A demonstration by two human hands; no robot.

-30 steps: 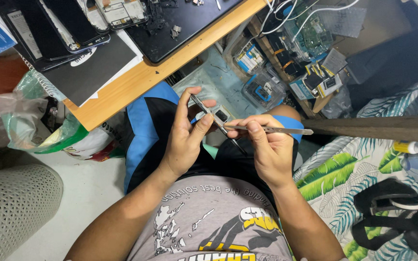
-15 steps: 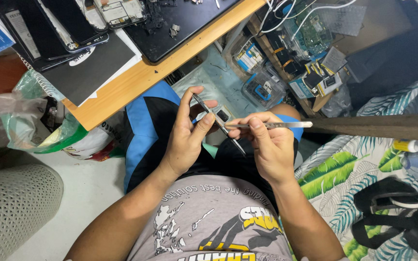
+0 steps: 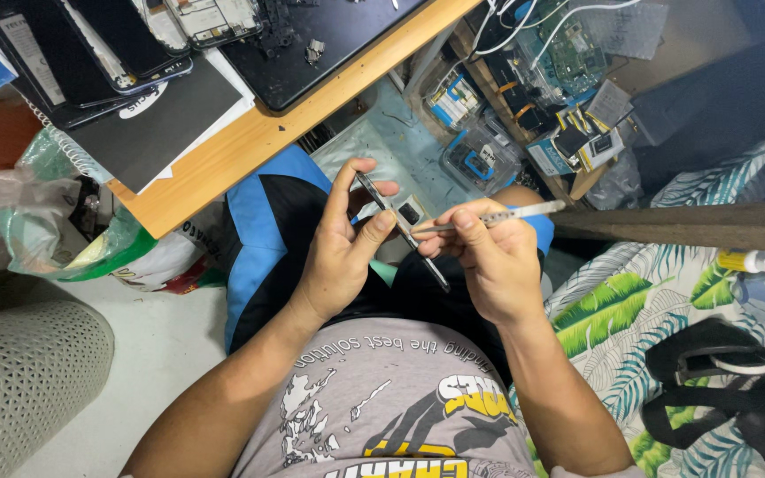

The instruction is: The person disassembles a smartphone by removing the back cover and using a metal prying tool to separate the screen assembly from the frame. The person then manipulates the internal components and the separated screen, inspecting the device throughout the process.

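Left hand [image 3: 340, 252] clasps a thin phone panel [image 3: 397, 226] edge-on; right hand [image 3: 489, 257] pinches a slim tool [image 3: 498, 215] against it. Hard prying could crack it.

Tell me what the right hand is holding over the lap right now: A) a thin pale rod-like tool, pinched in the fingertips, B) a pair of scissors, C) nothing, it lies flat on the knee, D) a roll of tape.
A: the right hand pinches a thin pale tool in its fingertips, its tip aimed at the edge of the slim dark phone part that the left hand holds edge-on.
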